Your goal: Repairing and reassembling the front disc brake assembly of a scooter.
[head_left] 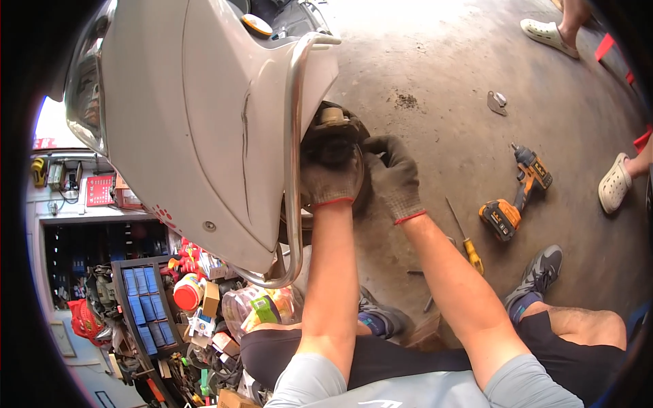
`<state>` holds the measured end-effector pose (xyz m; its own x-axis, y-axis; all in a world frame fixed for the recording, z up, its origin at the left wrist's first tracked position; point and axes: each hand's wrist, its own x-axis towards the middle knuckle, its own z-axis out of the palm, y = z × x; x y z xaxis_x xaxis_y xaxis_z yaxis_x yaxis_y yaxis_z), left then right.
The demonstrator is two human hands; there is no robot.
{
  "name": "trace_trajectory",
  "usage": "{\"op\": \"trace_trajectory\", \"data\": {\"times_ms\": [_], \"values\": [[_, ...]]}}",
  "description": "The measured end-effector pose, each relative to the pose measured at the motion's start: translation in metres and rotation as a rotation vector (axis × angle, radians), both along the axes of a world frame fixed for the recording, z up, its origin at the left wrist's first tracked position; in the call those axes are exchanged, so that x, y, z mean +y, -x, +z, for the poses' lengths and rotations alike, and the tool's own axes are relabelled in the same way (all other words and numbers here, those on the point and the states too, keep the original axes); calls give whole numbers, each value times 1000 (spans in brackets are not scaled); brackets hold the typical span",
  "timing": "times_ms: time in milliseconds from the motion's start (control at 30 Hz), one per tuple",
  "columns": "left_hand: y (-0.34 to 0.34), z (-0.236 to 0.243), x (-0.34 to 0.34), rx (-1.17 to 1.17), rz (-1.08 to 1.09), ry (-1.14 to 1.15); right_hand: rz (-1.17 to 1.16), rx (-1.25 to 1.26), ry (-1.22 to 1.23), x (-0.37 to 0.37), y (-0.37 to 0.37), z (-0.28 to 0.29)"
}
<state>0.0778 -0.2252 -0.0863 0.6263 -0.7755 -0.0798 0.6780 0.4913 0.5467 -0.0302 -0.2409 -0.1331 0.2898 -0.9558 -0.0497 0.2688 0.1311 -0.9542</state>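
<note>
My left hand (329, 179), in a grey work glove with a red cuff, reaches into the front wheel assembly (333, 119) of a white scooter (188, 115); its fingers are hidden among dark parts. My right hand (394, 173), in a matching glove, is at the wheel's right edge, fingers curled round something too small or dark to make out. A curved metal guard bar (296, 95) runs down the scooter body just left of my hands.
A cordless drill (517, 194), a yellow-handled screwdriver (471, 251) and small parts (496, 102) lie on the concrete floor (442, 81) at right. Another person's feet in cream clogs (613, 185) are at far right. Cluttered boxes, tools and blue bins (141, 299) fill the lower left.
</note>
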Motion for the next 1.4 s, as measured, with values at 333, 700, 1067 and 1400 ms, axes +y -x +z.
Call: {"op": "trace_trajectory", "data": {"times_ms": [333, 700, 1067, 1400], "values": [[1, -1, 12, -42, -96, 95, -45, -129, 145, 10, -27, -2], [-1, -2, 17, 68, -159, 154, 109, -196, 89, 0, -15, 3], [-8, -4, 15, 86, -129, 99, 27, -140, 58, 5, -12, -3], [-20, -25, 17, -3, -126, 60, 61, -256, 73, 1, -24, 3]]}}
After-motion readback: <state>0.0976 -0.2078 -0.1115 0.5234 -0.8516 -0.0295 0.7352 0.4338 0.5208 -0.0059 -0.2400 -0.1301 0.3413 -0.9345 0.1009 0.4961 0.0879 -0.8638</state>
